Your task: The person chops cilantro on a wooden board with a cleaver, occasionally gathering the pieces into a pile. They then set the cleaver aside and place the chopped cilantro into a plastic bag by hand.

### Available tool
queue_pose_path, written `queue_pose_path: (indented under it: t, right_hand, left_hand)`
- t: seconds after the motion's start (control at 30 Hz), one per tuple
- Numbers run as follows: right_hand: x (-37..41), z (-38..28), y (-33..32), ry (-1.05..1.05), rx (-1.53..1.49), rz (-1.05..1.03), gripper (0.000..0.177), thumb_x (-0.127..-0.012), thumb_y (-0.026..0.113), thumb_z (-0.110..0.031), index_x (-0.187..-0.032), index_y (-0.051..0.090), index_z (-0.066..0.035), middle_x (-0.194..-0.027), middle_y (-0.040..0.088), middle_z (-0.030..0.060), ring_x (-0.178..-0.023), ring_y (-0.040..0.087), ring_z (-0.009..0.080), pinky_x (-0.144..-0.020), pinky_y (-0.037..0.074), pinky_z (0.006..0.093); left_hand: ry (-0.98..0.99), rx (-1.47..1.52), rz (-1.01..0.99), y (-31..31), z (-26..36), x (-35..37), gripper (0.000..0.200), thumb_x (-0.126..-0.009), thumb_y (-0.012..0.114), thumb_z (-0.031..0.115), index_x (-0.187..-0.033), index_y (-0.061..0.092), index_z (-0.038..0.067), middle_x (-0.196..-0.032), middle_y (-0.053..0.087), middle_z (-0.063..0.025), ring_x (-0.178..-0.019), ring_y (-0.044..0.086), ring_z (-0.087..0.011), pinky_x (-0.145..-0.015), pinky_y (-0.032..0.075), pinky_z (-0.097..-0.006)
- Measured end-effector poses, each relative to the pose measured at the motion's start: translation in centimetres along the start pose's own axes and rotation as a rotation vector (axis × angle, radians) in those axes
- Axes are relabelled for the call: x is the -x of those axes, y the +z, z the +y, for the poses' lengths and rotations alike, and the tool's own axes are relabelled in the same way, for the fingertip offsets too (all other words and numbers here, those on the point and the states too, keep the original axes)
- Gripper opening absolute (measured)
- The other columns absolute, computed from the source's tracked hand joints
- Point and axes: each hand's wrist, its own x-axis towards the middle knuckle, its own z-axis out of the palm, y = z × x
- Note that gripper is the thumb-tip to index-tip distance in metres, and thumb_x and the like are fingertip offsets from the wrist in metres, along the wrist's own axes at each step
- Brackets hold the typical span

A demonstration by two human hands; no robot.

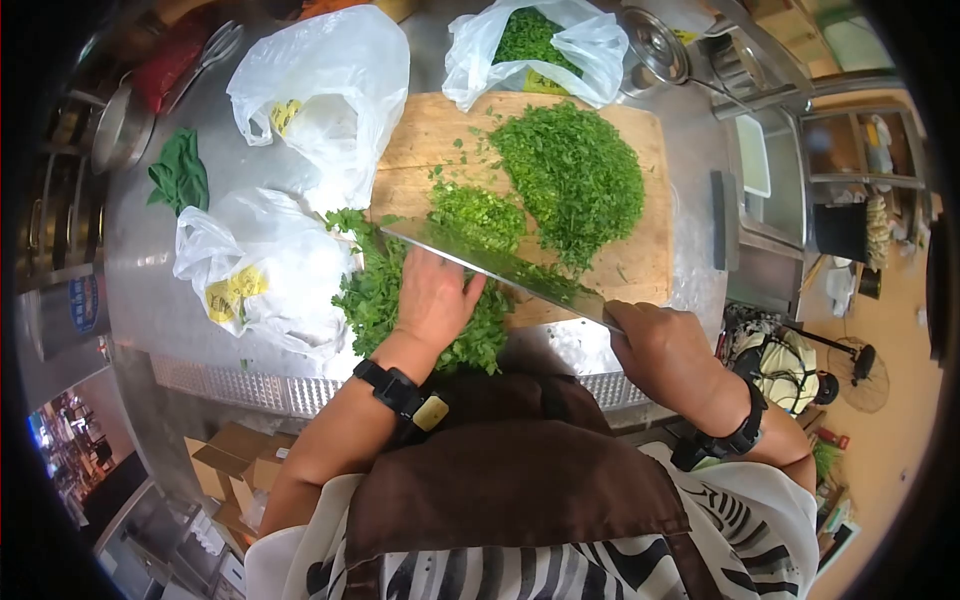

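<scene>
My right hand (655, 345) is wrapped round the handle of a large knife (480, 263), whose blade slants up and left across the herbs. My left hand (437, 292) presses on a bunch of leafy green herbs (375, 300), close beside the blade, with its fingertips partly hidden behind it. The wooden cutting board (410, 130) lies under the knife. On it are a large heap of chopped greens (575, 180) at the right and a smaller, paler chopped pile (478, 215) just beyond the blade.
White plastic bags (325, 75) lie at the back left and nearer left (285, 270). Another bag (600, 45) at the back holds chopped greens. A green cloth (180, 172) and a metal bowl (122, 128) are far left; a pot lid (655, 45) is back right.
</scene>
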Motion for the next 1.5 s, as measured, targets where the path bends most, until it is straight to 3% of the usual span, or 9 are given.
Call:
queue_pose_path:
  t: [0.27, 0.5, 0.57, 0.87, 1.1, 1.2, 1.27, 1.43, 1.5]
  right_hand:
    - [-7.4, 2.7, 8.4, -0.066, -0.066, 0.07, 0.011, -0.088, 0.057, -0.014, -0.088, 0.059, -0.003, -0.076, 0.066, 0.0193, -0.066, 0.065, 0.0382, -0.061, 0.053, 0.0483]
    - [-1.8, 0.5, 1.9, -0.048, -0.074, 0.111, 0.011, -0.088, 0.059, -0.014, -0.089, 0.059, -0.003, -0.074, 0.065, 0.0179, -0.067, 0.065, 0.0379, -0.061, 0.053, 0.0473]
    - [-0.5, -0.2, 0.3, -0.008, -0.025, 0.013, 0.011, -0.086, 0.06, -0.013, -0.09, 0.059, -0.003, -0.072, 0.064, 0.0169, -0.065, 0.064, 0.0378, -0.06, 0.053, 0.0471]
    - [-7.4, 2.2, 8.5, -0.019, -0.084, 0.04, 0.015, -0.088, 0.058, -0.018, -0.091, 0.059, -0.003, -0.077, 0.066, 0.0203, -0.069, 0.066, 0.0392, -0.063, 0.053, 0.0496]
    - [-2.4, 0.5, 2.6, -0.037, -0.096, 0.1, 0.013, -0.088, 0.058, -0.017, -0.09, 0.059, -0.004, -0.074, 0.066, 0.02, -0.068, 0.066, 0.0385, -0.061, 0.053, 0.0482]
    - [-0.5, -0.5, 0.6, -0.012, -0.024, 0.016, 0.012, -0.088, 0.058, -0.016, -0.089, 0.059, -0.004, -0.073, 0.065, 0.0194, -0.067, 0.066, 0.0377, -0.06, 0.053, 0.0474]
    - [-0.6, -0.6, 0.8, 0.003, -0.032, -0.006, 0.011, -0.087, 0.057, -0.015, -0.089, 0.06, -0.005, -0.072, 0.065, 0.0184, -0.067, 0.066, 0.0374, -0.061, 0.053, 0.047]
    - [-6.3, 1.5, 8.5, -0.001, -0.051, 0.009, 0.016, -0.087, 0.06, -0.016, -0.097, 0.065, -0.005, -0.075, 0.065, 0.0193, -0.069, 0.064, 0.0392, -0.063, 0.052, 0.0492]
    - [-7.6, 1.9, 8.8, -0.045, -0.058, 0.057, 0.016, -0.087, 0.059, -0.016, -0.098, 0.065, -0.005, -0.075, 0.065, 0.0192, -0.069, 0.065, 0.039, -0.063, 0.052, 0.0491]
  left_hand:
    - [-0.015, 0.038, 0.073, -0.3, 0.3, -0.3, 0.026, -0.074, 0.078, 0.012, -0.089, 0.059, 0.004, -0.097, 0.052, -0.0151, -0.095, 0.052, -0.0356, -0.083, 0.045, -0.0458]
    - [0.013, 0.002, 0.149, -0.2, 0.4, 0.0, 0.025, -0.074, 0.078, 0.012, -0.087, 0.059, 0.005, -0.096, 0.052, -0.0147, -0.093, 0.052, -0.0348, -0.084, 0.044, -0.0444]
    - [0.045, -0.004, 0.146, 0.2, 0.0, 0.2, 0.025, -0.074, 0.078, 0.012, -0.087, 0.059, 0.004, -0.095, 0.052, -0.0147, -0.093, 0.052, -0.0349, -0.083, 0.044, -0.0444]
    - [-0.006, 0.025, 0.112, -0.3, 0.4, 0.0, 0.025, -0.073, 0.078, 0.012, -0.086, 0.058, 0.004, -0.097, 0.053, -0.0152, -0.094, 0.052, -0.0356, -0.082, 0.044, -0.0445]
    - [0.004, -0.013, 0.126, -0.5, 0.4, 0.6, 0.027, -0.073, 0.078, 0.014, -0.089, 0.059, 0.004, -0.1, 0.053, -0.016, -0.097, 0.052, -0.0368, -0.088, 0.043, -0.0468]
    - [0.108, -0.063, 0.172, 0.0, -0.2, 0.5, 0.027, -0.074, 0.078, 0.015, -0.09, 0.059, 0.004, -0.099, 0.053, -0.0159, -0.097, 0.052, -0.0369, -0.088, 0.043, -0.0461]
    - [0.064, -0.035, 0.177, 0.1, 0.1, 0.4, 0.028, -0.074, 0.078, 0.015, -0.091, 0.059, 0.004, -0.1, 0.054, -0.016, -0.098, 0.052, -0.0371, -0.088, 0.043, -0.046]
    - [-0.043, 0.017, 0.06, -0.7, 0.4, 0.5, 0.029, -0.074, 0.079, 0.017, -0.092, 0.06, 0.004, -0.102, 0.054, -0.0155, -0.1, 0.052, -0.0366, -0.088, 0.043, -0.0451]
    - [-0.027, 0.028, 0.051, -1.3, 0.6, 0.7, 0.029, -0.074, 0.079, 0.017, -0.091, 0.06, 0.004, -0.101, 0.053, -0.0148, -0.099, 0.052, -0.0353, -0.088, 0.044, -0.0448]
